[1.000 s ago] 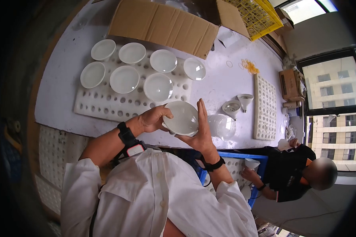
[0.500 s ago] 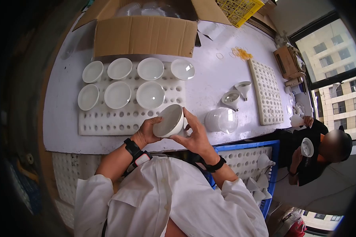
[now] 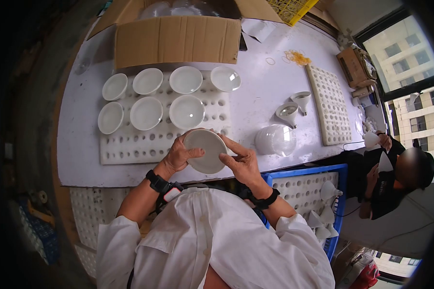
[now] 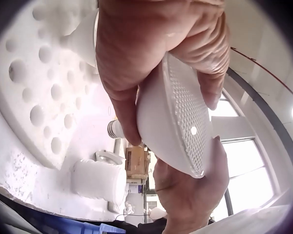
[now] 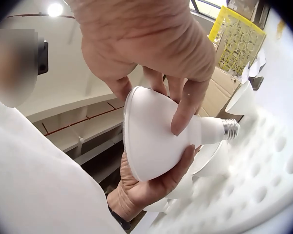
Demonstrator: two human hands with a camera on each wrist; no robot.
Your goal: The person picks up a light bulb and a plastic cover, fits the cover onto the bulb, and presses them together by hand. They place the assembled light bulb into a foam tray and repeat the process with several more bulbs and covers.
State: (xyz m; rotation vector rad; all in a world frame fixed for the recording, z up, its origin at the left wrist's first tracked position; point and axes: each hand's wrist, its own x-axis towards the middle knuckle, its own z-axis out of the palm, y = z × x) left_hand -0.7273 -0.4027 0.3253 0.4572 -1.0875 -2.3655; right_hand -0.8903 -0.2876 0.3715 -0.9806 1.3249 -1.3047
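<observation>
Both hands hold one white cone-shaped lamp (image 3: 206, 150) with a round face; its textured cover shows in the left wrist view (image 4: 185, 117) and its metal screw base in the right wrist view (image 5: 156, 134). My left hand (image 3: 178, 155) grips one side, thumb on the face. On the opposite side my right hand (image 3: 244, 166) grips the rim, thumb also on the face. Beyond them, several similar lamps (image 3: 146, 113) stand face up in a white foam tray with holes (image 3: 130, 153).
An open cardboard box (image 3: 176, 42) stands behind the foam tray. To the right are clear stacked covers (image 3: 275, 140), two lamp bodies (image 3: 288, 113), another foam tray (image 3: 329, 106) and orange bands (image 3: 298, 58). A blue crate (image 3: 343, 192) and a person holding lamp parts (image 3: 390, 178) are at right.
Between my hands the lamp has turned, its face tilting left half a second ago and now toward the head camera. Both thumbs have come onto the face. The other person's hands have moved.
</observation>
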